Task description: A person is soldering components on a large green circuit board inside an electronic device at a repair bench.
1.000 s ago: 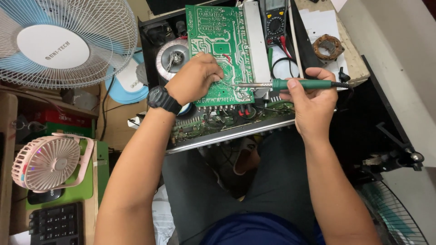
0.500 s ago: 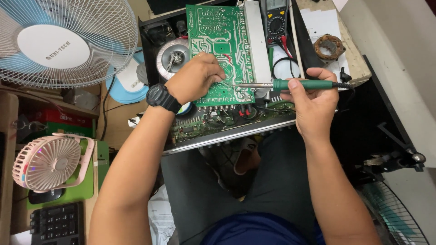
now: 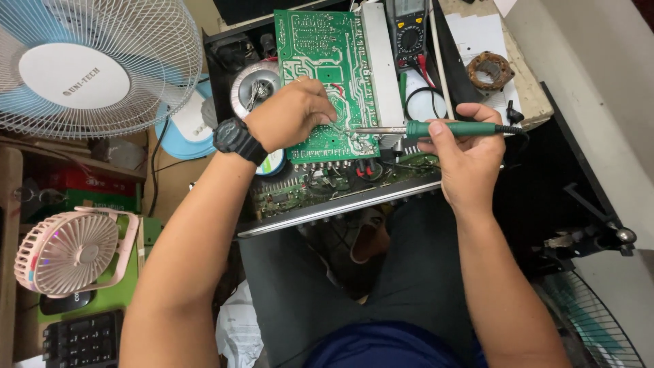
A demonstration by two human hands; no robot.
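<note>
A green circuit board [image 3: 320, 61] lies tilted over an open black amplifier chassis [image 3: 327, 197]. My left hand [image 3: 289, 112], with a black watch on the wrist, rests on the board's lower half, fingers curled at a thin solder wire near the joint. My right hand [image 3: 463, 153] grips a green-handled soldering iron [image 3: 443, 128] held level, its metal tip touching the board just right of my left fingers. What my left fingers pinch is too small to tell for sure.
A multimeter [image 3: 409, 31] with red and black leads sits behind the board. A round transformer [image 3: 253, 88] is left of it. A white and blue fan [image 3: 82, 68] and a small pink fan [image 3: 68, 252] stand left. A rusty ring [image 3: 489, 69] lies on paper at right.
Both hands have stayed at the board; the iron tip has shifted only slightly along the lower edge of the board.
</note>
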